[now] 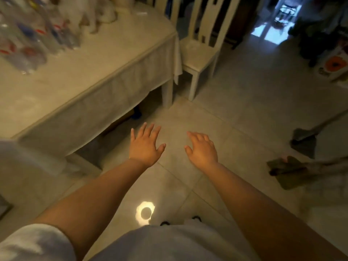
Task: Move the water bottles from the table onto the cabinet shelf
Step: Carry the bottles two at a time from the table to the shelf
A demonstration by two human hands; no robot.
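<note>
Water bottles (28, 38): a blurred cluster of clear plastic bottles stood upright on the far end of the table, none in hand.
Left hand (146, 146): held out palm down over the floor tiles, fingers straight and spread wide, holding nothing.
Right hand (202, 147): held out beside the left, a gap between them, fingers relaxed and slightly bent, also empty.
Table (105, 72): draped in a pale cloth, it lay ahead and to the left of both hands; its near corner sat left of the left hand.
Bearing: from the table's near corner the bottles lay well back along the tabletop, up and to the left of the hands, their long axes roughly vertical though tilted by the wide lens.
Nearer hand: the left appeared the closer to the table and bottles; the right would likely have to cross further.
Chair (199, 51): a pale wooden chair stood just beyond the table's right end.
Cabinet shelf: not in view.
Stage, as judged: a reach toward the bottles had not yet begun.
</note>
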